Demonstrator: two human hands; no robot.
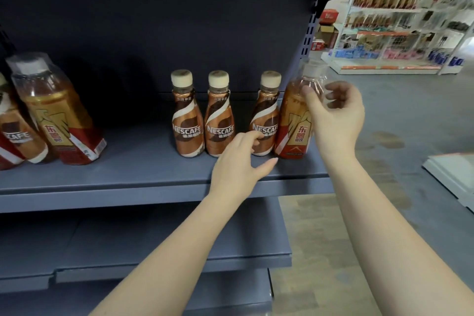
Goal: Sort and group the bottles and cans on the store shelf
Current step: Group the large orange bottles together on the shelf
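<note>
The landmark here is the tall energy drink bottle (295,120), which stands at the right end of the shelf (128,174), touching the nearest Nescafe bottle (265,115) on its left. The right hand (336,115) is at its neck, thumb against the clear upper part, the other fingers curled loosely behind; whether they really pinch it I cannot tell. The left hand (241,159) reaches to the base of that nearest coffee bottle, with its fingers bent and seemingly touching the label. Two more Nescafe bottles (202,115) stand further left of the landmark, and far to the left is its matching bottle (59,110). To do this step well, I think the right hand should close lower on the body before lifting, because a grip on the neck lets the bottle swing and knock its neighbour.
</note>
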